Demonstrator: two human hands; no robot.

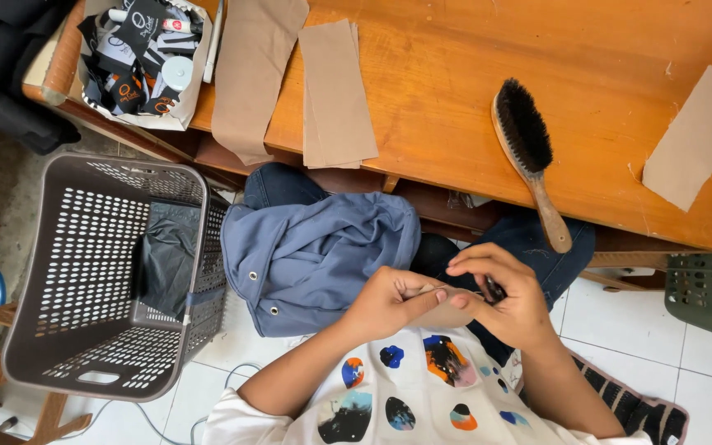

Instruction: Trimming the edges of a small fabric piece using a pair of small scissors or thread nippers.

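The orange wooden table [488,107] fills the upper view, carrying tan paper strips [335,91] and a dark-bristled brush [529,144]. A grey perforated laundry basket [67,272] stands on the floor beside a blue-grey garment [315,255] draped over the person's lap. Both forearms bend inward above the lap. The left hand [385,301] has its fingers pinched together on a small tan piece [442,309]; the right hand [508,297], fingers curled, grips the same piece's other end.
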